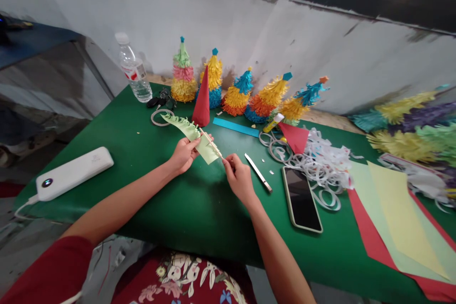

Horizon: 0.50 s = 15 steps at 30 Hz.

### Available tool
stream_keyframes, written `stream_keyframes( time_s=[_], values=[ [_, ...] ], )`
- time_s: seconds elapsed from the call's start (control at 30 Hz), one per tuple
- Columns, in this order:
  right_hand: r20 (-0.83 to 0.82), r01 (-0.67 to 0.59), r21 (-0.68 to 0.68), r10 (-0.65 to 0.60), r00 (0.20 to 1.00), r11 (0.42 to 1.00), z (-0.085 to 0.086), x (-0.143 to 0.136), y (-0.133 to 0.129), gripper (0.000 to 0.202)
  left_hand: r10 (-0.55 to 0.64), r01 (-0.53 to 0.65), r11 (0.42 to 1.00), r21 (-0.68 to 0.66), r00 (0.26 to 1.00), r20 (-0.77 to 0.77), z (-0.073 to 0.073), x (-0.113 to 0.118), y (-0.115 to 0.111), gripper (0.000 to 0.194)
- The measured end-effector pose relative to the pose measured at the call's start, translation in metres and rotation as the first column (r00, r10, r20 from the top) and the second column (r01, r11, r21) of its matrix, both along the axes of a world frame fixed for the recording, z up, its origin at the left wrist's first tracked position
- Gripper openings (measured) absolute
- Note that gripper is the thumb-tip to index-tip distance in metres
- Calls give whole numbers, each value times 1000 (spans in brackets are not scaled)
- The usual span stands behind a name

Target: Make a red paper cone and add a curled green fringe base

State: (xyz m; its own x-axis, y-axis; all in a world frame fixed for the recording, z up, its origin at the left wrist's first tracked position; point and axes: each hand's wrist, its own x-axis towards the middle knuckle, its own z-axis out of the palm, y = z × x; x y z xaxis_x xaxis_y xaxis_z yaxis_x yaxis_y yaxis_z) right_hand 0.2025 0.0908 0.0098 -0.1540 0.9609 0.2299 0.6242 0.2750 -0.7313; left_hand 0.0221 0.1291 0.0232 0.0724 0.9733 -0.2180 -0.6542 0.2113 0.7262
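Note:
My left hand [185, 154] pinches a pale green paper strip [185, 128] whose upper left part is cut into curled fringe. In my right hand [236, 174] is the lower end of a thin light-coloured stick [213, 144], which lies across the uncut part of the strip. Just behind the strip a plain red paper cone [202, 104] stands upright. A flat blue paper strip [235, 127] lies to the right of the cone. The utility knife [258, 173] rests on the table right of my right hand.
Several fringed paper cones [237, 95] line the wall side of the green table [142, 209]. A water bottle [133, 71] and white power bank [75, 173] are at left. On the right are a phone [302, 199], white paper scraps [327, 166], a glue stick [273, 123] and coloured sheets [406, 209].

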Motion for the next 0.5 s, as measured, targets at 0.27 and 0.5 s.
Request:
stream_keyframes(
  time_s=[0.27,0.5],
  values=[
    [26,4,18,-4,1000,1000,-1,-6,-2,23,33,-33,999,-3,999,3,-4,0,1,21],
    [62,-1,48,-2,998,999,-5,-13,-6,23,157,-162,984,-69,985,-74,-9,4,4,36]
  ],
)
